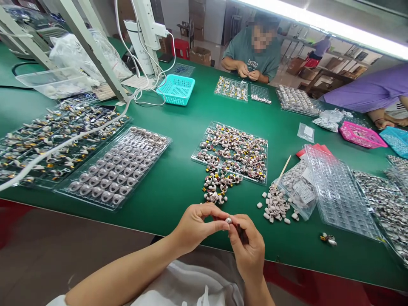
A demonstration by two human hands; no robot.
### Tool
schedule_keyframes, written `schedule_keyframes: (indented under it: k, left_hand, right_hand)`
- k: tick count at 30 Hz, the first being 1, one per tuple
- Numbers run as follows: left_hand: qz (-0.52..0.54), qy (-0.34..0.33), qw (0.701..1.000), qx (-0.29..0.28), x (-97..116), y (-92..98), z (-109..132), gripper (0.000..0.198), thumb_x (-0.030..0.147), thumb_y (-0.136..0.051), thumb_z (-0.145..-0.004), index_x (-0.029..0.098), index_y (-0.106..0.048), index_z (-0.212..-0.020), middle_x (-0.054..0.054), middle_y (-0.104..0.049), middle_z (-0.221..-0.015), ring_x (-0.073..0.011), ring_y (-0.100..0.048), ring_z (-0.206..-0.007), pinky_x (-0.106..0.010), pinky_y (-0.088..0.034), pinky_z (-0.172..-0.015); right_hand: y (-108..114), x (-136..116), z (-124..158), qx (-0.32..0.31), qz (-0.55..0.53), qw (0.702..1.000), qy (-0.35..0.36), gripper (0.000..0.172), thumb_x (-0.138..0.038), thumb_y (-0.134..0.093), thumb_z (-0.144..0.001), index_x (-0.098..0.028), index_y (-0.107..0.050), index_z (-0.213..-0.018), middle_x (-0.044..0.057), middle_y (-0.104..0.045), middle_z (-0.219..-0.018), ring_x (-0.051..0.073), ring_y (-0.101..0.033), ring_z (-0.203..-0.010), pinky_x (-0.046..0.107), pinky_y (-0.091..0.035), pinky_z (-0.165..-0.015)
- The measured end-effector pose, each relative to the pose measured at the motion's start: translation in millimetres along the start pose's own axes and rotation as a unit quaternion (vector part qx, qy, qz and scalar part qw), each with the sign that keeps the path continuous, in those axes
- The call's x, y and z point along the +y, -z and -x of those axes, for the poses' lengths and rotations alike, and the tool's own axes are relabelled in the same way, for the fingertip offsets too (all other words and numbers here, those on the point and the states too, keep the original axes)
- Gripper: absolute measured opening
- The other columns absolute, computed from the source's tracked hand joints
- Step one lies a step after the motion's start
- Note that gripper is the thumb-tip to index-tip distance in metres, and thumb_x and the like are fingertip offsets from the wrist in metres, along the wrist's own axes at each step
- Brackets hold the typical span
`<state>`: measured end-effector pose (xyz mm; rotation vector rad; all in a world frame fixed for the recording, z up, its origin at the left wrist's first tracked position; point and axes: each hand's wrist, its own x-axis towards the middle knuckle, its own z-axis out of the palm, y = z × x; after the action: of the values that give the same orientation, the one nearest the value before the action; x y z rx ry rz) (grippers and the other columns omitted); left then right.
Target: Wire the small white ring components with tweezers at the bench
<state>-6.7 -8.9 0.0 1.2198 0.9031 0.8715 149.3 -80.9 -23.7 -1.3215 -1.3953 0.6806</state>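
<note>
Both my hands meet over the table's front edge. My left hand (199, 225) pinches a small silvery, rounded earbud part (228, 220) between thumb and fingertips. My right hand (248, 244) closes on the same part from the other side; its inner fingers are partly hidden. Just beyond them lies a loose heap of beige earbud parts (218, 187) with yellow bits and wires. Behind that heap is a clear tray (193, 158) piled with similar parts. To the right is a pile of small beige caps (276, 206), beside a plastic bag (302, 187) of more caps.
At left stand a tray of beige shells (111, 170) and a wired-parts tray (63, 140), crossed by a white cable (47, 157). A turquoise basket (177, 89) is farther back. Clear trays (344, 195) lie right. A co-worker (251, 55) sits opposite; a purple sleeve (360, 91) shows right.
</note>
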Motion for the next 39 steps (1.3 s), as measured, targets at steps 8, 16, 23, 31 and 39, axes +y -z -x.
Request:
schedule_keyframes:
  k: [8, 16, 23, 31, 39]
  left_hand:
    - [-0.041, -0.016, 0.999, -0.026, 8, 2.8, 2, 0.014, 0.025, -0.084, -0.071, 0.019, -0.082, -0.083, -0.006, -0.078, -0.075, -0.0181, -0.066, -0.072, -0.028, -0.050, -0.072]
    - [-0.024, -0.034, 0.999, -0.022, 2, 4.4, 4, 0.018, 0.033, -0.084, -0.070, 0.018, -0.082, -0.080, -0.009, -0.078, -0.074, -0.0189, -0.067, -0.069, -0.030, -0.052, -0.070]
    - [-0.014, 0.064, 0.995, -0.082, 11, 13.3, -1, 0.013, 0.023, -0.087, -0.063, 0.017, -0.080, -0.071, -0.004, -0.076, -0.067, -0.0165, -0.067, -0.066, -0.028, -0.053, -0.068]
    - [0.108, 0.192, 0.964, -0.149, 13, 19.2, -8, 0.031, 0.015, -0.092, -0.047, 0.014, -0.073, -0.072, 0.000, -0.074, -0.063, -0.0142, -0.069, -0.059, -0.024, -0.054, -0.060]
    - [0.018, 0.095, 0.993, -0.065, 13, 11.1, 2, 0.012, 0.017, -0.085, -0.063, 0.015, -0.080, -0.074, -0.003, -0.078, -0.069, -0.0146, -0.067, -0.066, -0.023, -0.051, -0.066]
  right_hand:
    - [13, 0, -9, -0.064, -0.079, 0.993, -0.067, 0.008, -0.018, -0.064, -0.090, -0.022, -0.070, -0.091, 0.003, -0.065, -0.086, 0.014, -0.059, -0.073, 0.024, -0.045, -0.058]
    - [7, 2, -3, -0.037, -0.056, 0.998, -0.004, 0.016, -0.013, -0.063, -0.089, -0.022, -0.072, -0.099, 0.006, -0.067, -0.089, 0.017, -0.065, -0.077, 0.025, -0.050, -0.058]
    - [16, -6, -13, -0.114, -0.040, 0.992, 0.024, 0.015, -0.012, -0.063, -0.089, -0.021, -0.070, -0.097, 0.005, -0.068, -0.087, 0.014, -0.065, -0.072, 0.023, -0.049, -0.055]
    - [20, -9, -16, -0.177, -0.054, 0.983, 0.009, 0.017, -0.013, -0.062, -0.090, -0.023, -0.070, -0.101, 0.005, -0.070, -0.091, 0.016, -0.066, -0.077, 0.025, -0.050, -0.061]
    - [11, -2, -5, -0.082, -0.079, 0.993, 0.001, 0.024, -0.007, -0.063, -0.088, -0.024, -0.070, -0.103, 0.004, -0.069, -0.092, 0.015, -0.066, -0.079, 0.025, -0.051, -0.063]
